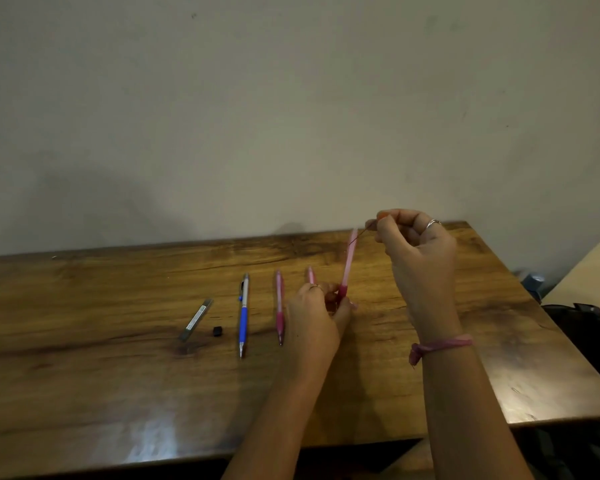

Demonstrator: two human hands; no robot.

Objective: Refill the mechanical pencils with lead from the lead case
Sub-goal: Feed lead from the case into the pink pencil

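Left grip [321, 306] clamped round slim pink pencil [347, 265], right grip [413, 244] pinching hair-thin lead [359, 235] above glossy wooden table [118, 375].

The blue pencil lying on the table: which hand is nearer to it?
Left. The left hand holds a pink pencil just right of the blue pencil; the right hand is raised farther right.

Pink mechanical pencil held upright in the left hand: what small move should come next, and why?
Probably lower the right hand to slide the thin lead it pinches down into the barrel. The lead's lower end sits at the open top of the pink mechanical pencil, which the left hand grips by its darker lower section.
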